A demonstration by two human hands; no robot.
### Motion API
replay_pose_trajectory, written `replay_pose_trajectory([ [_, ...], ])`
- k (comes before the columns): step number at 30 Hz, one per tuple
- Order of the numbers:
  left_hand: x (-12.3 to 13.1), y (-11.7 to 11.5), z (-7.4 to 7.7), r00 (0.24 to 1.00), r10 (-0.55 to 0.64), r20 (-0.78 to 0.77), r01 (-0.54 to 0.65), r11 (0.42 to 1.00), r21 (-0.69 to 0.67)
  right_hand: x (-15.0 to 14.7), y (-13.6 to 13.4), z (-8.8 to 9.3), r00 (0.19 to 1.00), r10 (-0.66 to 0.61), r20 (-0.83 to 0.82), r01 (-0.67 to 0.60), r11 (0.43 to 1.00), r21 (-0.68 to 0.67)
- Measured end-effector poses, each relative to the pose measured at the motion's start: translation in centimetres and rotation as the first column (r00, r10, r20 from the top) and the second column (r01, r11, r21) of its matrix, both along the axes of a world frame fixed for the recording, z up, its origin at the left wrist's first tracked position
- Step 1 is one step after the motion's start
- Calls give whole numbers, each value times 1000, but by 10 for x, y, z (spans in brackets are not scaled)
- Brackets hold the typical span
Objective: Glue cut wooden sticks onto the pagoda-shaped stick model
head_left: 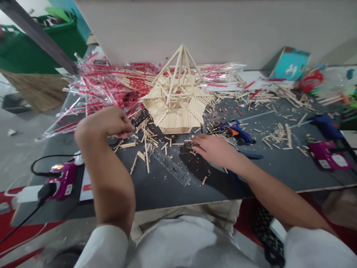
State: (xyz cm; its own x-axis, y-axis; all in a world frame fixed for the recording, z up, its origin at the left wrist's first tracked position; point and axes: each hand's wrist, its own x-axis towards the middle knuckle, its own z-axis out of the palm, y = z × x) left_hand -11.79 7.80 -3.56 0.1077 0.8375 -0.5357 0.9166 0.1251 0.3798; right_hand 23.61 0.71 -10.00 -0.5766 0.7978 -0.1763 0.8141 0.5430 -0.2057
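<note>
A lantern-like model built of pale wooden sticks (pixel 180 118) stands on the dark table, with a pointed frame on top and slatted panels around its base. My left hand (pixel 118 123) is raised to the left of it, fingers curled into a pinch; whatever they hold is too small to make out. My right hand (pixel 213 149) rests low over the tabletop in front of the model's right side. Its fingers reach out, slightly apart, among short cut stick pieces (pixel 178 144). A clear ruler (pixel 171 165) lies between the hands.
A blue glue gun (pixel 237 130) lies right of the model, a second glue gun (pixel 325 124) farther right. Purple power sockets (pixel 63 180) sit at the left, another purple socket box (pixel 329 154) at the right. Red-and-clear plastic wrappers (pixel 95 87) pile up behind. Stick scraps litter the dark table (pixel 156 193).
</note>
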Motion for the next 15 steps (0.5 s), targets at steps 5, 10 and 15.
replay_pose_trajectory([
  [5, 8, -2, 12, 989, -143, -26, 142, 989, -29, 76, -3, 8, 923, -367, -114, 371, 928, 22],
  [10, 14, -2, 15, 972, -205, -112, 208, 978, 15, 129, -16, -13, 876, -482, 2, 479, 872, 98],
  [15, 22, -3, 18, 970, -178, -164, 187, 981, 42, 122, -22, -32, 858, -514, 5, 510, 853, 112],
])
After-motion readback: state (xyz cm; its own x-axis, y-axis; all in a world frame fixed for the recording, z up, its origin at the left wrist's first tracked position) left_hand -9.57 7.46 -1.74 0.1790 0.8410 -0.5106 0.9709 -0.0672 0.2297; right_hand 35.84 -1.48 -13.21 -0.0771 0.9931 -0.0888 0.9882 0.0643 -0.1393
